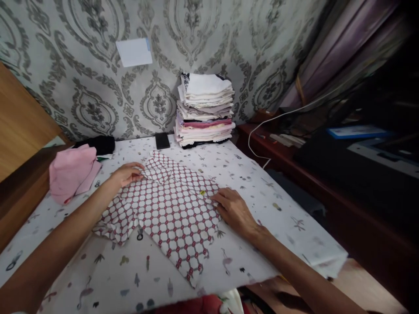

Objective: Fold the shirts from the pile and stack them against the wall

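A short-sleeved white shirt (178, 209) with a red and grey lattice print lies spread on the table, its sleeves to the left and at the top. My left hand (126, 175) is at its upper left edge, fingers curled together on the fabric near the sleeve. At the right edge, my right hand (234, 209) pinches the cloth between thumb and fingers. A small yellow spot (202, 192) shows on the shirt beside my right fingertips. The fingertips of both hands are partly hidden in the fabric.
A tall stack of folded clothes (205, 111) stands against the wall, a black phone (162, 141) beside it. A crumpled pink garment (73, 172) and a black cloth (98, 144) lie at the left. A white cable (278, 115) hangs over the dark red furniture (366, 231) at right.
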`<state>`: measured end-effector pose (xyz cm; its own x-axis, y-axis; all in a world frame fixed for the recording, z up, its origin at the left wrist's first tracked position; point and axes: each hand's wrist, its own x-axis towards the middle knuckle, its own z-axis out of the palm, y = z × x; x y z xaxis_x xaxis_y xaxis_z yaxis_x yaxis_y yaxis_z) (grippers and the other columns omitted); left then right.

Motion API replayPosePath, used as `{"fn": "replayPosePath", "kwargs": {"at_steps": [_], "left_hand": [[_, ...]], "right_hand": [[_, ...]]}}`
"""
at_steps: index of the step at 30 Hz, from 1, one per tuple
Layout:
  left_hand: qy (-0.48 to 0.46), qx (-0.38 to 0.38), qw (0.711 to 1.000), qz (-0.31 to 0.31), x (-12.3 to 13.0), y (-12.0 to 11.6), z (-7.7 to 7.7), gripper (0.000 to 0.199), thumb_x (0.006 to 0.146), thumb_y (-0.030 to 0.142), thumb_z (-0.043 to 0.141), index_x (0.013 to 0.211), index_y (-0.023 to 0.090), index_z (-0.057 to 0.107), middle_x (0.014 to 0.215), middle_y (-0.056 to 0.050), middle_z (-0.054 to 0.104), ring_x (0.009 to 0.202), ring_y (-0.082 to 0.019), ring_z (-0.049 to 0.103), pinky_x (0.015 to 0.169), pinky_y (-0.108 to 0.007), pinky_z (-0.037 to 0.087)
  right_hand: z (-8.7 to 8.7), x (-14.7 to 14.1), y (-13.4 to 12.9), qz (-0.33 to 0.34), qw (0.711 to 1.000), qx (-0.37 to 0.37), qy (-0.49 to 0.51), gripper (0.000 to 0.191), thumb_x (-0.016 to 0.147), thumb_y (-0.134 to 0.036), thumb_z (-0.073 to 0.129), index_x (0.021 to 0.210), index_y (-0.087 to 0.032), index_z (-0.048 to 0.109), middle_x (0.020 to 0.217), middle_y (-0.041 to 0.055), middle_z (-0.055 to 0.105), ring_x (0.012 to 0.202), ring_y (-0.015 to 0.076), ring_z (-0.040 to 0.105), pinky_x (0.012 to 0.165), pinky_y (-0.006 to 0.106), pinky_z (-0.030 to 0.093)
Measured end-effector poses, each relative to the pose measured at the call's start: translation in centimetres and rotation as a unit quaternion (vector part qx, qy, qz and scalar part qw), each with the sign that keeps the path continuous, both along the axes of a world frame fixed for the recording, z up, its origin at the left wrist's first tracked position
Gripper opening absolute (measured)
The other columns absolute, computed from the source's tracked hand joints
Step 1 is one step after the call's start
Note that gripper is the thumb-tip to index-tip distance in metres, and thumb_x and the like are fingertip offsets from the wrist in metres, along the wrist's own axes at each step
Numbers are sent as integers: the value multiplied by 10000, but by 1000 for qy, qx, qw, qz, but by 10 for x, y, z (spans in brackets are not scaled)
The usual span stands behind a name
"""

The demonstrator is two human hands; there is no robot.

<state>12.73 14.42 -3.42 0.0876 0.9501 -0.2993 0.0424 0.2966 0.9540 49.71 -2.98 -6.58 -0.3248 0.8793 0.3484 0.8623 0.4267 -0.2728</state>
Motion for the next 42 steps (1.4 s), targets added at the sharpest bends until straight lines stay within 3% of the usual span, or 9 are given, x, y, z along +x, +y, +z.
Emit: {"fn": "replayPosePath", "kwargs": {"at_steps": [11,16,18,20,22,24,28,32,42], "left_hand": [[179,1,983,-38,10,-5,4,124,761,27,614,778,150,622,668,-25,635,743,-156,718,613,-186,544],[338,43,938,-61,5,-11,8,68,820,218,633,783,163,649,835,-87,690,966,-293,703,724,-331,557],[406,107,906,-53,9,-12,11,125,853,294,609,838,180,661,1049,-119,682,1182,-345,601,892,-412,519],[490,212,842,-78,20,-9,13,215,915,335,519,962,184,665,1202,-141,637,1278,-350,518,1011,-459,445],[547,314,763,-142,37,-1,10,333,971,350,408,1140,170,632,1299,-160,598,1294,-318,506,1062,-451,405],[556,358,721,-207,56,11,2,437,1001,369,341,1329,154,534,1451,-167,510,1370,-278,448,1112,-409,367],[566,328,712,-254,79,36,-22,603,1008,471,328,1503,129,364,1621,-157,303,1510,-257,247,1203,-393,232],[584,287,717,-252,77,54,-40,707,998,565,266,1543,116,303,1643,-157,223,1531,-280,177,1222,-490,150],[605,267,720,-212,61,70,-35,690,1002,569,165,1576,195,245,1665,-99,175,1546,-279,90,1209,-573,106]], "right_hand": [[-6,6,2,21,999,42,8,297,855,-64,465,989,-181,703,965,111,695,906,252,631,812,405,525],[10,7,-4,34,999,32,13,275,890,-140,462,990,-188,713,973,108,703,905,252,644,805,416,532],[23,5,-4,33,999,13,35,264,949,-243,456,951,-209,718,952,93,711,883,247,654,796,409,534],[33,-1,1,25,997,-9,66,359,1006,-330,398,858,-217,706,875,78,712,825,231,658,761,384,540],[36,-12,12,17,996,-14,82,447,1038,-363,329,829,-211,694,851,80,715,820,222,665,768,371,549],[29,-24,27,11,998,0,60,459,1044,-385,303,967,-195,714,1010,111,735,968,245,675,868,403,551],[-8,-35,52,-16,999,0,-50,591,1013,-525,325,1411,-145,542,1500,170,496,1384,307,463,1107,509,420],[-33,-27,52,-27,993,-33,-110,717,1001,-606,265,1534,-141,384,1599,134,351,1487,270,308,1203,485,296],[-37,-11,31,-35,990,-45,-130,744,997,-633,235,1597,-194,216,1637,93,250,1520,254,208,1227,491,238]]}}
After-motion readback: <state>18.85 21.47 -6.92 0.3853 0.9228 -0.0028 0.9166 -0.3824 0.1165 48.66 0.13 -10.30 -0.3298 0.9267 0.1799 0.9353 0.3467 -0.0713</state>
